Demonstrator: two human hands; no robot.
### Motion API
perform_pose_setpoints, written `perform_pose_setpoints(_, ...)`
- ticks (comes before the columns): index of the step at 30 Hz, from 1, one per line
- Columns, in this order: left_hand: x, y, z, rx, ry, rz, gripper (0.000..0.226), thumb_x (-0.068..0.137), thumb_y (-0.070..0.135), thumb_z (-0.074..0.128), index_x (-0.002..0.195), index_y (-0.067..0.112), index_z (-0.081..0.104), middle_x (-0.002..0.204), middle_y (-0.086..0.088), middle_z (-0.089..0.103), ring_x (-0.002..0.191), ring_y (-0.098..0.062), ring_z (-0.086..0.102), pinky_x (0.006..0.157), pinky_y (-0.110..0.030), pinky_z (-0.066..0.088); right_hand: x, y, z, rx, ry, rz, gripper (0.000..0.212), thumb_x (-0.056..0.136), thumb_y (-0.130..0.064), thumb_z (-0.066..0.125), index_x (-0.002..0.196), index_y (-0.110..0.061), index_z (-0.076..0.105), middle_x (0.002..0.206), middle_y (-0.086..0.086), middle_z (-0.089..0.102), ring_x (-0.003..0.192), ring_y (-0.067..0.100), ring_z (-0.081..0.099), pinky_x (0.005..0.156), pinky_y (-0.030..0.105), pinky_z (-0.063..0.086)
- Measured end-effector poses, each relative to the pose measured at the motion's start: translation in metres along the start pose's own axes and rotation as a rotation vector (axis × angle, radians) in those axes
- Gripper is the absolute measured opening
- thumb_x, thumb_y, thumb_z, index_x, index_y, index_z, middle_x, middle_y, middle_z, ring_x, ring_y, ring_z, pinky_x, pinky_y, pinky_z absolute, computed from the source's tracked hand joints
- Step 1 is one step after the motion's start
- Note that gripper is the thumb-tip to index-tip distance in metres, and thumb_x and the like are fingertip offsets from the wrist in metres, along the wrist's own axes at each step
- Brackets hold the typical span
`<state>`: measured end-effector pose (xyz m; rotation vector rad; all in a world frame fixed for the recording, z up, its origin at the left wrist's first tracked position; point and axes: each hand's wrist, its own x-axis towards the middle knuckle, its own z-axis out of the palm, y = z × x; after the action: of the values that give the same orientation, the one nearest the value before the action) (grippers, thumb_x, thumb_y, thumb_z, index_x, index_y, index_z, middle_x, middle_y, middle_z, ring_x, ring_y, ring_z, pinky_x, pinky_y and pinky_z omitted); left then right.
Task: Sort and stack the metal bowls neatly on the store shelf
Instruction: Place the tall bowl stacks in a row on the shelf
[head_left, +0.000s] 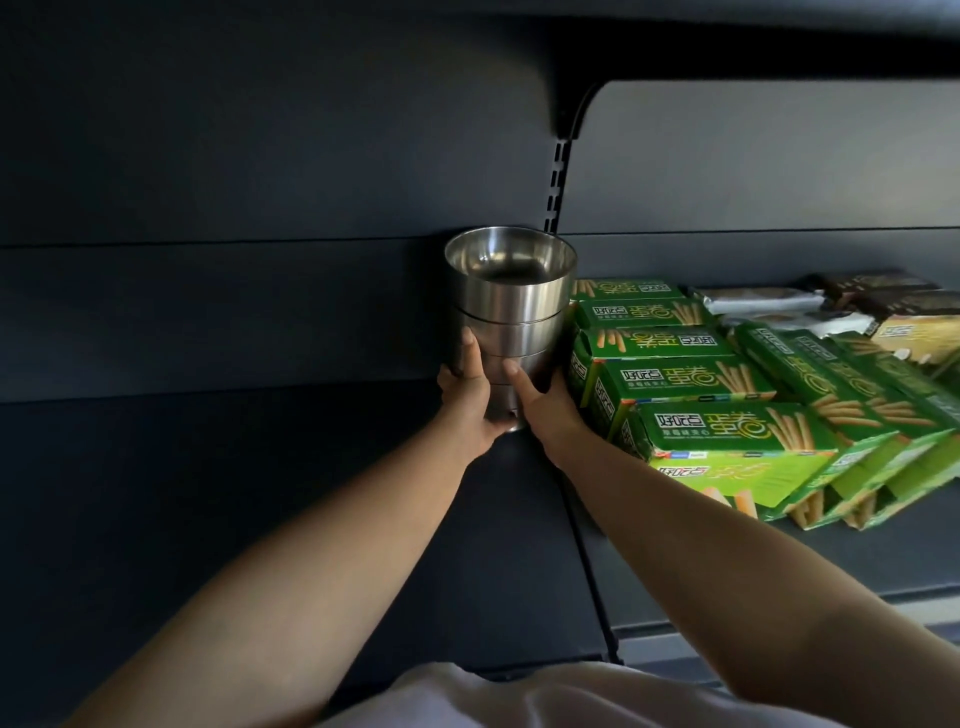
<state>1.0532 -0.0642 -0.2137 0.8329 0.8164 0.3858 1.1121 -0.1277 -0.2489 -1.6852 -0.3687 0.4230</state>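
Item: stack of metal bowls (509, 312), nested upright on the shelf (260, 493) beside green snack boxes (675, 384); left hand (467, 395) and right hand (545, 402) clasp its base; risk: uneven release topples it.

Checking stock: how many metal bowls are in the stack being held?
4 metal bowls show, nested in one upright stack at the shelf's back, left of the green snack boxes. Both hands cover the base, so another may be hidden.

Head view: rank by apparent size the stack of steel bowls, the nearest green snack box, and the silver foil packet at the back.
1. Nearest green snack box, though closeness inflates it.
2. Stack of steel bowls, nearly alike.
3. Silver foil packet, smallest and farthest.
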Motion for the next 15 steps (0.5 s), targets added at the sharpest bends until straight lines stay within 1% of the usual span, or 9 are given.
perform_pose_setpoints(2, 0.001, 0.0, -0.002, -0.004, -0.011, -0.008, 0.094, 0.066, 0.077, 0.047, 0.144, 0.036, 0.014, 0.149, -0.004, 0.024, 0.129, -0.037, 0.039, 0.08, -0.066, 0.047, -0.001, 0.002, 0.002, -0.01, 0.009, -0.003, 0.08, 0.086, -0.043, 0.061, 0.149, -0.015, 0.02, 0.152, 0.004, 0.031, 0.142, 0.019, 0.025, 0.117, 0.034, 0.019)
perform_pose_setpoints(4, 0.005, 0.0, -0.007, 0.049, -0.028, -0.029, 0.096, 0.06, 0.081, 0.046, 0.142, 0.04, 0.018, 0.148, -0.003, 0.029, 0.127, -0.036, 0.041, 0.079, -0.066, 0.048, -0.003, 0.002, 0.003, -0.039, 0.01, 0.015, 0.094, 0.077, -0.06, 0.061, 0.149, -0.015, 0.021, 0.153, 0.003, 0.03, 0.142, 0.019, 0.024, 0.118, 0.038, 0.018)
perform_pose_setpoints(5, 0.004, 0.001, -0.01, 0.094, -0.038, -0.033, 0.088, 0.068, 0.079, 0.043, 0.142, 0.04, 0.02, 0.147, -0.001, 0.031, 0.127, -0.034, 0.042, 0.082, -0.063, 0.048, -0.006, 0.002, 0.004, -0.028, 0.006, 0.045, 0.103, 0.07, -0.069, 0.059, 0.149, -0.016, 0.022, 0.153, 0.003, 0.029, 0.142, 0.02, 0.024, 0.118, 0.041, 0.019)
perform_pose_setpoints(6, 0.002, 0.002, -0.015, 0.133, -0.05, -0.035, 0.077, 0.077, 0.074, 0.038, 0.143, 0.038, 0.022, 0.147, 0.001, 0.033, 0.129, -0.032, 0.041, 0.086, -0.059, 0.047, -0.008, 0.003, 0.003, -0.012, 0.005, 0.086, 0.105, 0.068, -0.074, 0.056, 0.149, -0.017, 0.023, 0.154, 0.003, 0.029, 0.142, 0.021, 0.025, 0.117, 0.043, 0.02)
perform_pose_setpoints(7, 0.0, 0.002, -0.021, 0.159, -0.06, -0.04, 0.067, 0.085, 0.068, 0.034, 0.143, 0.035, 0.026, 0.148, 0.002, 0.034, 0.131, -0.028, 0.04, 0.089, -0.055, 0.045, -0.012, 0.004, 0.003, 0.024, 0.025, 0.127, 0.098, 0.073, -0.071, 0.054, 0.149, -0.017, 0.024, 0.154, 0.004, 0.029, 0.142, 0.023, 0.026, 0.117, 0.043, 0.021)
perform_pose_setpoints(9, -0.006, 0.003, -0.036, 0.191, -0.06, -0.041, 0.052, 0.095, 0.053, 0.031, 0.142, 0.028, 0.032, 0.147, 0.002, 0.038, 0.134, -0.021, 0.037, 0.098, -0.055, 0.036, -0.02, 0.01, 0.001, 0.09, 0.101, 0.199, 0.07, 0.089, -0.053, 0.05, 0.147, -0.016, 0.031, 0.15, 0.006, 0.036, 0.137, 0.026, 0.034, 0.114, 0.039, 0.026)
perform_pose_setpoints(11, -0.016, 0.005, -0.054, 0.327, -0.05, 0.006, 0.046, 0.1, 0.039, 0.033, 0.142, 0.022, 0.033, 0.145, -0.002, 0.042, 0.133, -0.02, 0.039, 0.103, -0.05, 0.033, -0.033, 0.016, 0.002, 0.133, 0.141, 0.187, 0.053, 0.095, -0.036, 0.049, 0.142, -0.014, 0.038, 0.141, 0.008, 0.046, 0.127, 0.025, 0.044, 0.107, 0.031, 0.034)
perform_pose_setpoints(13, -0.029, 0.009, -0.074, 0.561, -0.027, 0.094, 0.041, 0.101, 0.031, 0.034, 0.139, 0.017, 0.039, 0.139, -0.006, 0.049, 0.127, -0.021, 0.046, 0.102, -0.041, 0.036, -0.049, 0.014, 0.007, 0.091, 0.13, 0.102, 0.041, 0.095, -0.023, 0.051, 0.134, -0.011, 0.044, 0.127, 0.009, 0.055, 0.11, 0.021, 0.051, 0.095, 0.027, 0.038)
perform_pose_setpoints(15, -0.045, 0.016, -0.095, 0.8, 0.031, 0.212, 0.037, 0.1, 0.028, 0.037, 0.133, 0.015, 0.048, 0.13, -0.006, 0.057, 0.119, -0.019, 0.053, 0.095, -0.029, 0.039, -0.059, 0.01, 0.016, -0.021, 0.038, 0.022, 0.031, 0.093, -0.016, 0.054, 0.123, -0.011, 0.051, 0.104, 0.002, 0.059, 0.094, 0.017, 0.052, 0.082, 0.024, 0.039)
